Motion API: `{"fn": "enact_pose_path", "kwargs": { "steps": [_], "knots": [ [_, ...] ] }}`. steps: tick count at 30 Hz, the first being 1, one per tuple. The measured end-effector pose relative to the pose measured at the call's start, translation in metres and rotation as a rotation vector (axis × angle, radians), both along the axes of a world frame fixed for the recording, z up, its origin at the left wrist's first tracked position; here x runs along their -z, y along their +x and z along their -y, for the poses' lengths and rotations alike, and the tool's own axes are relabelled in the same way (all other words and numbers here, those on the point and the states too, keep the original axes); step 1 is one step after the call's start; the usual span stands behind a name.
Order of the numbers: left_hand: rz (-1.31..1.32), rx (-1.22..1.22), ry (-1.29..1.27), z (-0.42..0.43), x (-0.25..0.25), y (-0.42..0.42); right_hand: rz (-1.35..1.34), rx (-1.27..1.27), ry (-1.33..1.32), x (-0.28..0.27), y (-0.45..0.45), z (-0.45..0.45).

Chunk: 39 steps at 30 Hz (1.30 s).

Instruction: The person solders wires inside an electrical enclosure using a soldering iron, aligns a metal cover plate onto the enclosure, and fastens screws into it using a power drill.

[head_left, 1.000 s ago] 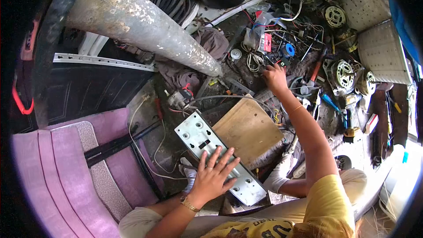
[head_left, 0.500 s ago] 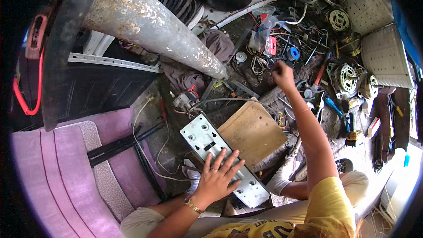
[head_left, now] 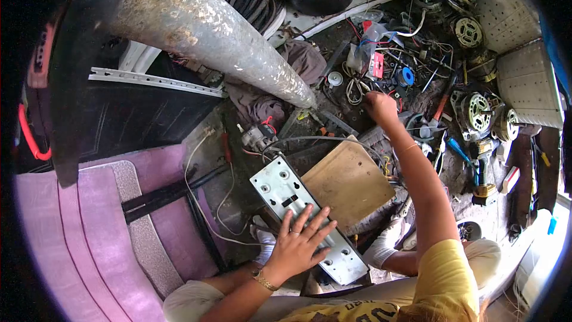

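Observation:
My left hand [head_left: 298,241] lies flat with spread fingers on a pale metal panel [head_left: 283,185]. The panel has several holes and round recesses, and it slants across my lap. Stretched forward, my right hand [head_left: 381,108] is closed over the cluttered floor. Its fingertips are hidden, so I cannot make out whether anything is in them. Just left of those fingers lies a coiled light cable [head_left: 356,91], and a blue spool [head_left: 406,76] is beyond them to the right. A brown board [head_left: 348,182] sits beside the panel.
A thick scaly pipe [head_left: 202,36] slants in from the upper left. Pink cushions [head_left: 89,220] are at left. On the right are a cordless drill [head_left: 484,173], a hammer [head_left: 440,107] and several motor parts [head_left: 478,111]. Wires run along the floor near the small motor [head_left: 259,137].
My right hand has moved a little left, closer to the coiled cable, and stays closed. The view has shifted slightly. My left hand keeps its place on the panel.

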State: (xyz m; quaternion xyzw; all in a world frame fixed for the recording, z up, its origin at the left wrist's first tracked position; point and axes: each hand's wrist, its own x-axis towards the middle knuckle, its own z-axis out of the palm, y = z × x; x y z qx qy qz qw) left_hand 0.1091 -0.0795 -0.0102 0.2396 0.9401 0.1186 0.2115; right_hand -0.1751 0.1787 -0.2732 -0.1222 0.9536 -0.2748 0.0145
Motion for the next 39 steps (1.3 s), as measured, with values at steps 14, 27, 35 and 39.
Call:
{"fn": "enact_pose_path", "kwargs": {
  "steps": [14, 27, 35, 39],
  "knots": [
    [-0.012, 0.000, 0.004, 0.002, 0.003, 0.002, -0.055, -0.237, 0.212, -0.003, 0.002, -0.037],
    [-0.020, 0.003, 0.009, 0.001, 0.003, 0.001, 0.207, 0.071, -0.628, 0.004, -0.004, -0.039],
    [-0.030, 0.008, -0.004, 0.001, 0.002, 0.001, 0.055, -0.008, 0.229, 0.000, 0.023, 0.015],
    [-0.024, 0.018, -0.013, 0.001, 0.001, 0.001, 0.079, 0.010, 0.019, -0.016, 0.030, 0.013]
  ]
}}
